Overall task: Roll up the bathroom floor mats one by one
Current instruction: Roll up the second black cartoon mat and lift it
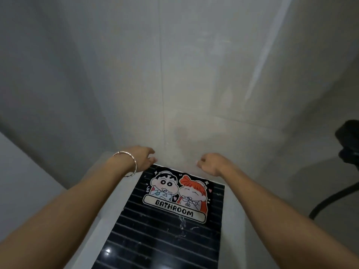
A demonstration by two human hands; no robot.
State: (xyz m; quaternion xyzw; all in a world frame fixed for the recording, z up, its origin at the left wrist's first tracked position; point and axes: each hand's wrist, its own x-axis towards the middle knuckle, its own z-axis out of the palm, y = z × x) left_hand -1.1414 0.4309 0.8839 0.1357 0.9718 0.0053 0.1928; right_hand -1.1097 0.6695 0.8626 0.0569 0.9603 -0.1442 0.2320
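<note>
Two grips loosely curled, empty: left hand [142,157], right hand [210,164], at mat [165,239] (printed "BATHROOM").

Grey tiled floor [194,78], black striped cartoon-print mat [165,241] lying flat on it

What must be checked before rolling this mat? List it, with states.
1. Mat flat and unrolled: ok.
2. Left hand at the far left corner: ok.
3. Right hand on the far edge: not ok, it hovers beyond it.
4. Grip on the mat: not ok, neither hand holds it yet.
5. Near edge free: cannot tell, out of frame.
6. Black object on the right, clear of the mat: ok.
</note>
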